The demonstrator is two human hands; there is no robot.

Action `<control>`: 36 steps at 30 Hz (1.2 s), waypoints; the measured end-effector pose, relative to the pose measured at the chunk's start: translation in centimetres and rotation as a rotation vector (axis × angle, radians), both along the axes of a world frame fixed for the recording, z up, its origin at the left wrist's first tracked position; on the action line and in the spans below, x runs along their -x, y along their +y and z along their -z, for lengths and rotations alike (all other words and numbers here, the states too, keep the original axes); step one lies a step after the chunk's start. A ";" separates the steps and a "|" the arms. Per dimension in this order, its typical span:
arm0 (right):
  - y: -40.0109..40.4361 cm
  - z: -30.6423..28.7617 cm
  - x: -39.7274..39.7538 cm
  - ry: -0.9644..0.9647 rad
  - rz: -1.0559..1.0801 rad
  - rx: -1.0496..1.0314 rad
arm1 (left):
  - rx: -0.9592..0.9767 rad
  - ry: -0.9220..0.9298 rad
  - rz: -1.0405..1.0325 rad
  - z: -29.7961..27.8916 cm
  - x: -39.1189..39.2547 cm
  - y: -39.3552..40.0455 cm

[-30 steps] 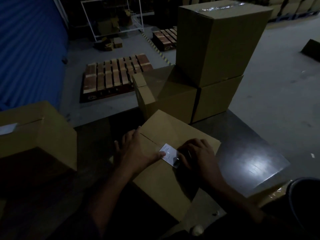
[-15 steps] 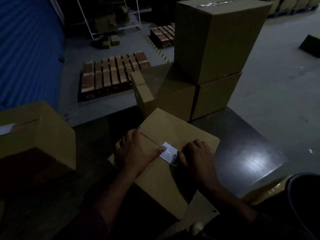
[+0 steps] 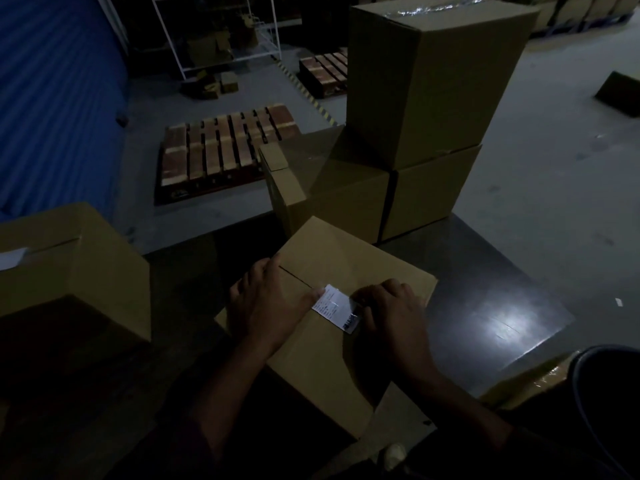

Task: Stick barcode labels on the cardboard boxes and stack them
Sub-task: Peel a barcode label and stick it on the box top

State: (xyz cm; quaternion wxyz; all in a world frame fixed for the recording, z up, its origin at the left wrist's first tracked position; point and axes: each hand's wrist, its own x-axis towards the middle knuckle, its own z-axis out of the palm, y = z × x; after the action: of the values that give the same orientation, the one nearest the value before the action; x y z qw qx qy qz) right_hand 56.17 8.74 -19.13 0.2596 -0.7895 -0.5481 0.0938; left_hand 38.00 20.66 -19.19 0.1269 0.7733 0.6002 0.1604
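A closed cardboard box lies on the dark table right in front of me. A white barcode label lies across its top seam. My left hand rests flat on the box top, its thumb tip pressing the label's left end. My right hand has its fingers curled over the label's right end and pinches it there, beside the printed barcode. Behind this box stands a stack of larger boxes: one tall box on top of two lower ones.
Another cardboard box with a white label on top stands at the left on the table. A dark round bin is at the lower right. On the floor beyond lie a wooden pallet and a blue corrugated wall.
Both hands stay on the label with only slight shifts. My view has tilted a little, and the label's barcode end shows more beside my right fingers.
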 end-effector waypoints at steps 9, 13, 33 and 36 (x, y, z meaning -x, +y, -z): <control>2.9 -0.5 -3.3 -0.138 -0.063 0.015 | -0.063 -0.034 -0.074 1.0 0.8 -1.9; 5.5 -0.8 -4.5 -0.174 -0.144 0.036 | -0.092 -0.214 -0.180 2.0 1.6 -7.3; -4.5 -2.2 -3.4 -0.259 -0.094 0.323 | 0.480 -0.318 0.213 -2.5 0.9 5.1; -3.3 -0.7 -4.2 -0.284 -0.157 0.298 | 0.491 -0.265 0.251 -2.9 -0.5 5.8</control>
State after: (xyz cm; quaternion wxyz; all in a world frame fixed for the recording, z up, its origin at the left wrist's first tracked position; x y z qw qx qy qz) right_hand 60.37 5.49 -18.47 0.0519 -0.7795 -0.6189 0.0816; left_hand 38.54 26.46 -16.26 0.4061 0.7600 0.4988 0.0931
